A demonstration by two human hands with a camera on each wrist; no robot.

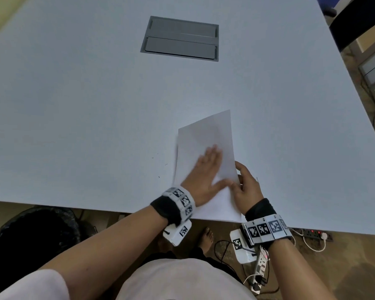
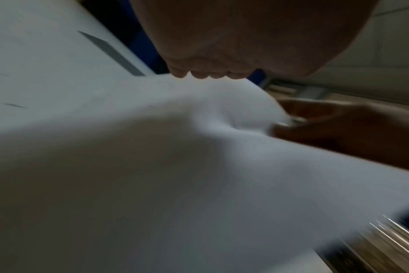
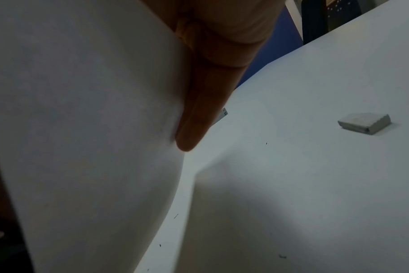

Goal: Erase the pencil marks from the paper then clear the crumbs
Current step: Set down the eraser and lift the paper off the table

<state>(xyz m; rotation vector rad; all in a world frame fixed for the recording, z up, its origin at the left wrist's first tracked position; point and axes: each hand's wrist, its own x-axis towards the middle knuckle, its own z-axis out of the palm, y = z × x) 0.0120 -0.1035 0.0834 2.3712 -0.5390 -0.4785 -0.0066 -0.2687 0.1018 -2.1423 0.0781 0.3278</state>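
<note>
A white sheet of paper (image 1: 206, 135) lies at the near edge of the pale table (image 1: 95, 105), its bottom hanging over the edge. My left hand (image 1: 206, 169) lies flat on it with straight fingers, blurred by motion. My right hand (image 1: 245, 182) pinches the sheet's right edge; in the right wrist view the paper (image 3: 82, 129) curves upward against a finger (image 3: 199, 110). A grey eraser (image 3: 364, 123) lies loose on the table to the right. Small dark crumbs (image 1: 153, 157) dot the table left of the sheet, and more crumbs (image 3: 175, 216) lie beside its lifted edge.
A grey cable hatch (image 1: 180, 38) is set into the table's far middle. Below the near edge, a black-lined bin (image 1: 30, 234) stands at the left. A power strip with cables (image 1: 262, 263) lies on the floor. A dark chair (image 1: 355, 22) stands at the far right corner.
</note>
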